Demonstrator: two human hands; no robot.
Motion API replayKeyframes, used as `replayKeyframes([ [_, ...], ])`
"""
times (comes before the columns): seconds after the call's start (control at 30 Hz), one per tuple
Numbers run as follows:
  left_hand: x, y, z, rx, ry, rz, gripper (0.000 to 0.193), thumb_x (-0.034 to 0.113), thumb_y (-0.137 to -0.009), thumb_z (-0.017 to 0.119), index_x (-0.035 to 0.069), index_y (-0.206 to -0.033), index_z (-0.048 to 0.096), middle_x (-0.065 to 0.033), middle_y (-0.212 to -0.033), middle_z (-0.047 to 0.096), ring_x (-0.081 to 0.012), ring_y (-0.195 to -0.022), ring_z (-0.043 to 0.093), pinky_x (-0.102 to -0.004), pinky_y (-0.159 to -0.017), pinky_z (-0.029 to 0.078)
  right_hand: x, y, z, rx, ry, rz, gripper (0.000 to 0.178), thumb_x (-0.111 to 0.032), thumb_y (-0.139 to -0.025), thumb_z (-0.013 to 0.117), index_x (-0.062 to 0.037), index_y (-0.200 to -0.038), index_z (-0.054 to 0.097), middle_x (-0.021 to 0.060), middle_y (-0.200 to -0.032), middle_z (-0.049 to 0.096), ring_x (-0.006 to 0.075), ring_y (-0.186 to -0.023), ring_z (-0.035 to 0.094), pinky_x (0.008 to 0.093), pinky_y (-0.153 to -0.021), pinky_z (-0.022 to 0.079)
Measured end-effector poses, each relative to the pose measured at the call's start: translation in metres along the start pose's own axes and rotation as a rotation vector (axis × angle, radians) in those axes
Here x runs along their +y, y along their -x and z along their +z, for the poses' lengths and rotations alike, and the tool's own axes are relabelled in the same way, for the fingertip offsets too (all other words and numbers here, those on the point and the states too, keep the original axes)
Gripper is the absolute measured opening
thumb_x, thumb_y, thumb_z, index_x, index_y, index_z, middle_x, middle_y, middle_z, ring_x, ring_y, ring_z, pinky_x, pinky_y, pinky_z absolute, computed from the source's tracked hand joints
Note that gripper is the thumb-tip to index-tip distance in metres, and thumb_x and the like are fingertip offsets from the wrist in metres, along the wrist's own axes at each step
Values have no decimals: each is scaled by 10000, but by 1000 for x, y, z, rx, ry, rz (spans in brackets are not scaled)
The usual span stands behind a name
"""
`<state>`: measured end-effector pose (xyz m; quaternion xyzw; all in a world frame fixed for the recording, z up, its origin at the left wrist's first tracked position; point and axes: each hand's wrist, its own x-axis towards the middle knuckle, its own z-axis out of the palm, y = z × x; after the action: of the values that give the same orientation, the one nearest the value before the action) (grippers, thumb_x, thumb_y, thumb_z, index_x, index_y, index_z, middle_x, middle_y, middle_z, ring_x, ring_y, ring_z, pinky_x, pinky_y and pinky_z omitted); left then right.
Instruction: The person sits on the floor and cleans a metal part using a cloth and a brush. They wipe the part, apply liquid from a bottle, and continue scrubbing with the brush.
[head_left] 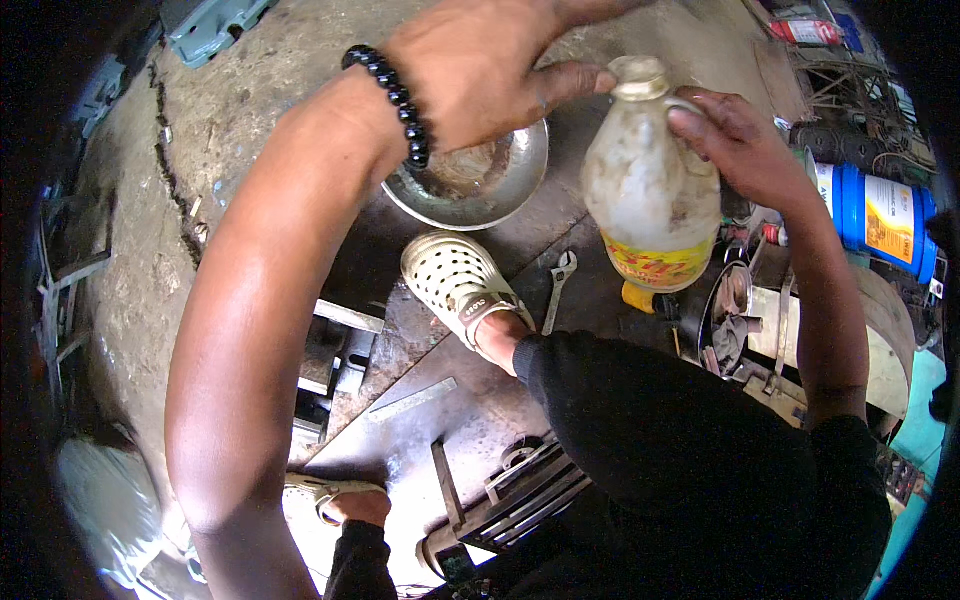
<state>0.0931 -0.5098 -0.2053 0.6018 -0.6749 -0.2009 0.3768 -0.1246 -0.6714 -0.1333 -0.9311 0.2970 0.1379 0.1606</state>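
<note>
My right hand (735, 140) is closed around the handle of a grimy, whitish plastic jug (640, 170) with a yellow and red label. The jug stands roughly upright, its neck toward the top of the view. My left hand (485, 75), slightly blurred and with a black beaded bracelet at the wrist, reaches across at the top. Its thumb points to the jug's neck and comes close to or touches it; the other fingers stretch apart from the thumb, partly out of view. Below this hand lies a round metal bowl (470, 215) with a brownish inside, partly covered by the hand.
A wrench (561, 285) lies beside my cream clog (460, 280). Metal bars and a flat strip (413, 399) lie near my feet. At right are a blue bucket (885, 220), an open container of parts (730, 300) and a yellow object (637, 297). Grey-blue metal parts (212, 28) sit far left.
</note>
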Motion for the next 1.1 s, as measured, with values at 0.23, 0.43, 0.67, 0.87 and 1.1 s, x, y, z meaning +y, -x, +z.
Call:
replayKeyframes([
  [0.23, -13, 7, 30, 51, -2, 232, 393, 155, -896, 631, 116, -1284, 588, -213, -1121, 636, -405, -1042, 609, -457, -914, 501, -16, -21, 10, -159, 164, -282, 478, -418, -960, 572, -24, -1229, 609, 187, -1057, 632, 300, -1012, 594, 384, -891, 461],
  [0.43, -11, 1, 38, 39, 65, -152, 350, 293, -938, 552, 77, -1204, 622, -255, -984, 667, -426, -995, 628, -485, -886, 499, -33, -30, 15, -127, 282, -271, 374, -393, -939, 582, -41, -1046, 651, 184, -789, 627, 367, -801, 603, 435, -784, 478],
  [0.67, -43, -7, 60, -133, 63, -811, 551, 468, -972, 367, 8, -977, 668, -253, -907, 690, -387, -833, 694, -448, -712, 554, -60, -45, 48, -2, 447, -390, 283, -327, -918, 594, -55, -942, 669, 180, -745, 655, 392, -767, 647, 486, -713, 510],
  [0.87, -67, 9, 44, -345, 506, -1139, 719, 660, -969, 284, 44, -976, 655, -74, -682, 635, -150, -492, 541, -304, -476, 461, -70, -51, 61, -86, 464, -391, 265, -316, -903, 607, -83, -995, 694, 179, -779, 678, 384, -786, 665, 482, -725, 530],
  [1.1, -64, 35, 66, -55, 919, -347, 590, 98, -834, 762, 35, -1361, 504, -70, -1036, 663, -157, -921, 608, -312, -838, 503, -61, -56, 62, -64, 371, -314, 305, -334, -897, 593, -56, -924, 716, 202, -887, 693, 379, -864, 676, 477, -785, 538],
])
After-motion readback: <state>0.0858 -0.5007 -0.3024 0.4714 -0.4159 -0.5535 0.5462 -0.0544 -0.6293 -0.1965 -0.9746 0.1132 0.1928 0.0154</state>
